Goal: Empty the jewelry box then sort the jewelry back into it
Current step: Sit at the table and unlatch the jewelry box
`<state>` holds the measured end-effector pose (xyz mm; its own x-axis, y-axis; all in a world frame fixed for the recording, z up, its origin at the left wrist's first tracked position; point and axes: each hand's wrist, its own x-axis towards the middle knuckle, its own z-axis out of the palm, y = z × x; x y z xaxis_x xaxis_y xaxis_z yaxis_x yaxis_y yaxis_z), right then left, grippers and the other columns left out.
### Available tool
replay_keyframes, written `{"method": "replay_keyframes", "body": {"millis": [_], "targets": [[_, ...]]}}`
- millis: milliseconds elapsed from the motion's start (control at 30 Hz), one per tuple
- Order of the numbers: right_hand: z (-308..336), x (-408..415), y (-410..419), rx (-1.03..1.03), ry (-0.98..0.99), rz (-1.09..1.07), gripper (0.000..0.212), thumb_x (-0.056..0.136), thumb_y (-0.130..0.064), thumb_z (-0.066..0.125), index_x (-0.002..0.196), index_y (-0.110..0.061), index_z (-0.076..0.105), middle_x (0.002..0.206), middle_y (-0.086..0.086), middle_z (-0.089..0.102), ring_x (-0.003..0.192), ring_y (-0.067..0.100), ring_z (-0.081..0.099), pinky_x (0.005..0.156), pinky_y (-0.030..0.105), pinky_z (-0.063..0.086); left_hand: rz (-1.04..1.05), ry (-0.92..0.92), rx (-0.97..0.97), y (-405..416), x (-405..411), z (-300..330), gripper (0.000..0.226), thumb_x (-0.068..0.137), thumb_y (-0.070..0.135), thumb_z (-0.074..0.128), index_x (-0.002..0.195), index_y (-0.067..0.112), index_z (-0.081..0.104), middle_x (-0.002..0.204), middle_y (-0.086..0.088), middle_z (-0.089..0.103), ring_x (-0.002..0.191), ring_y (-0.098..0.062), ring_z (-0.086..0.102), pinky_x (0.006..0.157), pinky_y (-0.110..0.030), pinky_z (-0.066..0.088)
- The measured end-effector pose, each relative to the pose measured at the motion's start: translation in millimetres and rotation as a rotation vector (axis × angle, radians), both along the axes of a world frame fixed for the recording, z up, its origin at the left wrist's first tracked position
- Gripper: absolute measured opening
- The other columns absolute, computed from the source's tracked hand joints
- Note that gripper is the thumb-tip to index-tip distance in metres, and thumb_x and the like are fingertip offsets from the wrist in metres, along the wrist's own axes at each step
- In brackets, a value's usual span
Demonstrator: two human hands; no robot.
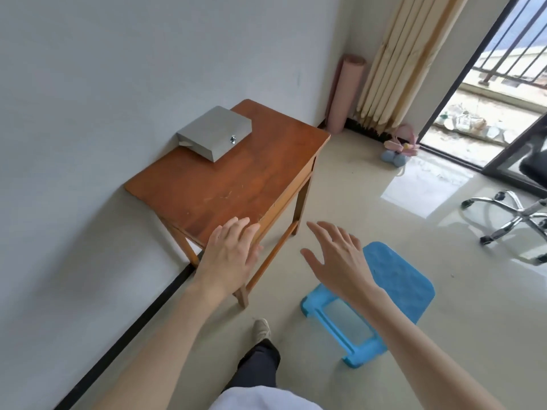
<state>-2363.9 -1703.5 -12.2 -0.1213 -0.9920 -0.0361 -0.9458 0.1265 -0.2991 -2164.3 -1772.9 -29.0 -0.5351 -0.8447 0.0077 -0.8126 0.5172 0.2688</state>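
Count as I read it from the head camera: one grey box (214, 132), lid down, on one wooden table (236, 184), toward 11 o'clock. Two bare hands in view, the left hand (229, 255) at 12 and the right hand (337, 255) at 1 o'clock. One blue stool (384, 297) at 3 o'clock. One rolled pink mat (344, 93) at 1 o'clock. One chair base (512, 214) at 2 o'clock. One shoe (262, 329) at 6.

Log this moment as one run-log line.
stage: approach | closed silver jewelry box: on brown wooden table, untouched | left hand: open | right hand: open
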Motion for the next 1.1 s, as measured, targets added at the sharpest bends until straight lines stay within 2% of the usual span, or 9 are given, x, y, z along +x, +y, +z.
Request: {"method": "replay_keyframes", "body": {"millis": [200,367,533,633,800,933,1000,1100], "targets": [[15.0,-16.3,-119.6,-0.02,0.015,0.015,0.051,0.094,-0.044,0.041,0.141,-0.026,0.031,0.143,-0.003,0.039,0.133,0.018,0.034,0.11,0.036,0.021,0.007,0.024,-0.034,-119.9,-11.7,17.8,0.047,0.096,0.037,0.035,0.138,0.016,0.038,0.144,-0.007,0.038,0.138,-0.022,0.028,0.113,-0.045,0.027],[14.2,-21.2,-188.6,-0.005,0.009,0.053,0.053,0.093,-0.044,0.044,0.141,-0.024,0.033,0.142,0.0,0.042,0.132,0.02,0.037,0.11,0.04,0.025,0.043,0.028,0.007,-173.1,-13.4,9.2,0.047,0.096,0.038,0.034,0.137,0.017,0.039,0.143,-0.007,0.04,0.137,-0.022,0.029,0.112,-0.044,0.029],[6.2,-27.7,-253.0,0.037,0.037,0.149,0.054,0.093,-0.044,0.042,0.142,-0.025,0.03,0.145,-0.002,0.038,0.135,0.018,0.032,0.111,0.039,0.022,0.135,0.015,0.033,-215.5,-9.7,-6.3,0.049,0.095,0.041,0.032,0.138,0.017,0.038,0.144,-0.006,0.039,0.136,-0.021,0.031,0.111,-0.042,0.031],[0.4,-30.1,-292.9,0.039,0.04,0.214,0.053,0.094,-0.044,0.042,0.142,-0.025,0.031,0.146,-0.001,0.038,0.136,0.018,0.033,0.112,0.039,0.021,0.21,0.02,0.016,-240.4,-9.5,-11.3,0.047,0.095,0.038,0.037,0.135,0.015,0.042,0.14,-0.008,0.044,0.132,-0.023,0.038,0.108,-0.041,0.035],[-13.1,-40.9,-367.4,0.069,0.054,0.357,0.053,0.094,-0.047,0.038,0.143,-0.028,0.027,0.148,-0.003,0.034,0.138,0.017,0.029,0.114,0.041,0.019,0.359,0.007,-0.029,-277.9,-19.8,-19.7,0.042,0.091,0.033,0.045,0.125,0.01,0.051,0.125,-0.011,0.056,0.119,-0.028,0.052,0.095,-0.042,0.046],[-27.6,-58.4,-435.7,0.102,0.056,0.533,0.053,0.094,-0.046,0.039,0.143,-0.027,0.026,0.149,-0.003,0.033,0.138,0.017,0.028,0.113,0.039,0.02,0.559,-0.002,-0.015,-308.3,-39.1,-33.7,0.039,0.087,0.028,0.055,0.121,0.008,0.054,0.121,-0.013,0.059,0.113,-0.029,0.057,0.091,-0.041,0.049],[-34.3,-70.2,-470.4,0.123,0.05,0.623,0.053,0.094,-0.045,0.04,0.142,-0.026,0.027,0.148,-0.003,0.034,0.138,0.017,0.029,0.113,0.037,0.022,0.669,-0.008,0.024,-323.2,-53.4,-40.9,0.042,0.089,0.028,0.053,0.125,0.007,0.051,0.127,-0.014,0.056,0.118,-0.03,0.054,0.095,-0.04,0.046],[-47.3,-85.0,-514.5,0.148,0.025,0.735,0.053,0.094,-0.042,0.042,0.142,-0.022,0.029,0.145,-0.001,0.037,0.136,0.018,0.032,0.112,0.034,0.024,0.835,0.025,0.132,-339.3,-75.7,-52.8,0.05,0.095,0.032,0.042,0.139,0.009,0.035,0.146,-0.014,0.035,0.136,-0.029,0.033,0.109,-0.038,0.031]]}}
